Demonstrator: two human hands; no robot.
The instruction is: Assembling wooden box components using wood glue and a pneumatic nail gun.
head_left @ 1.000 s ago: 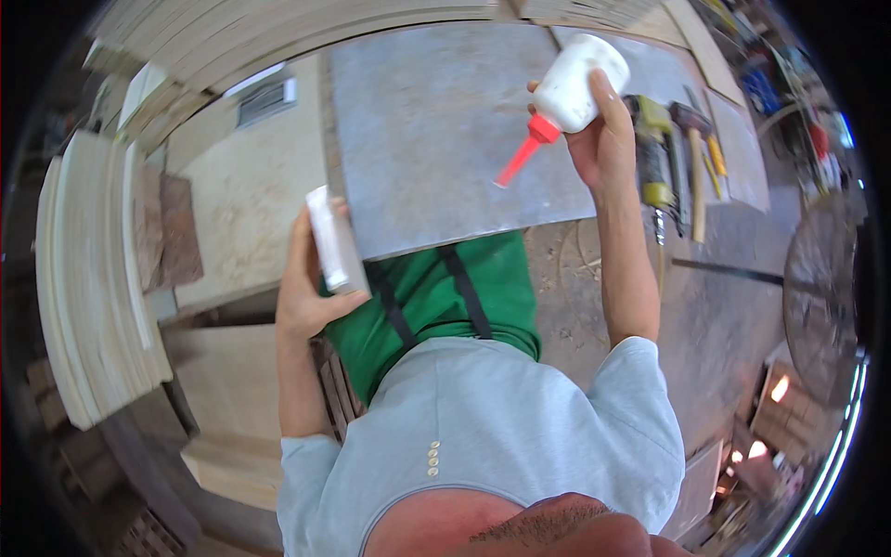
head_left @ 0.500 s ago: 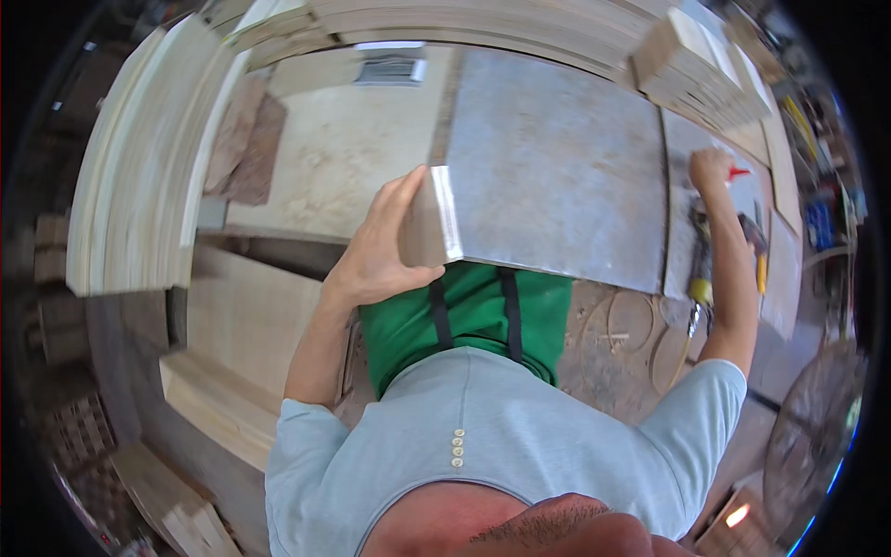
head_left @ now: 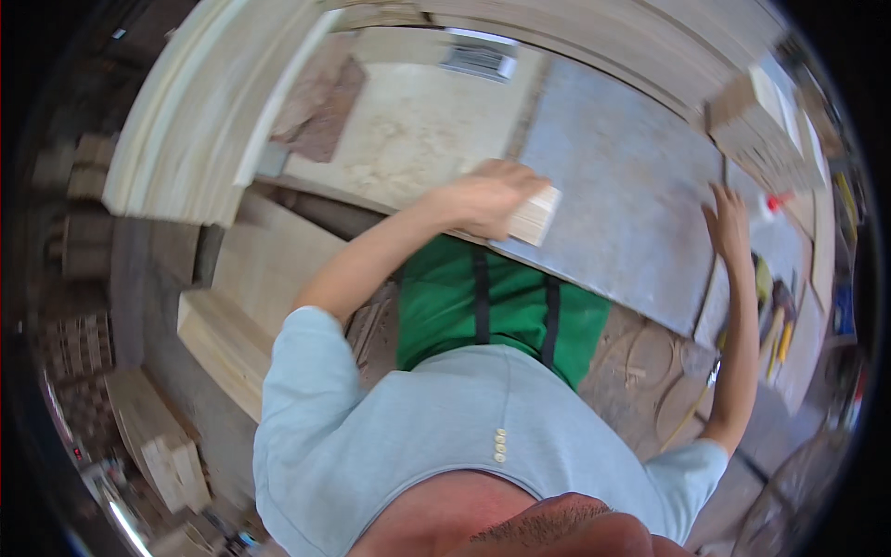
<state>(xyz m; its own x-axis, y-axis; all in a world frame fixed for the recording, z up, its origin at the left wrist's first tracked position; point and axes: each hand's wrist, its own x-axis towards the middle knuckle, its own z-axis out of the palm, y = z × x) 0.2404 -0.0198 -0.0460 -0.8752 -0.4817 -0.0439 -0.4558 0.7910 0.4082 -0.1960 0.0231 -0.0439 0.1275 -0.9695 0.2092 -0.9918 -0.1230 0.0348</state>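
My left hand (head_left: pixel 490 195) is closed around a short wooden board (head_left: pixel 535 219), its pale end face turned to the right. The board is held over the front edge of the grey work surface (head_left: pixel 613 204). My right hand (head_left: pixel 729 221) is over the right side of the bench, fingers apart and nothing in them. Just right of it is a white bottle with a red tip (head_left: pixel 768 204), blurred and apart from the fingers.
Stacked pale boards (head_left: pixel 209 102) rise at the left, and cut blocks (head_left: pixel 761 121) at the back right. A hammer (head_left: pixel 782 311) and a yellow-green tool with a hose (head_left: pixel 763 278) lie at the right. A grey-and-white box (head_left: pixel 480 56) sits at the back.
My right hand has let go of the red-tipped bottle, its fingers now spread. My left hand has turned over the board, moving it rightward. The whole view has tilted.
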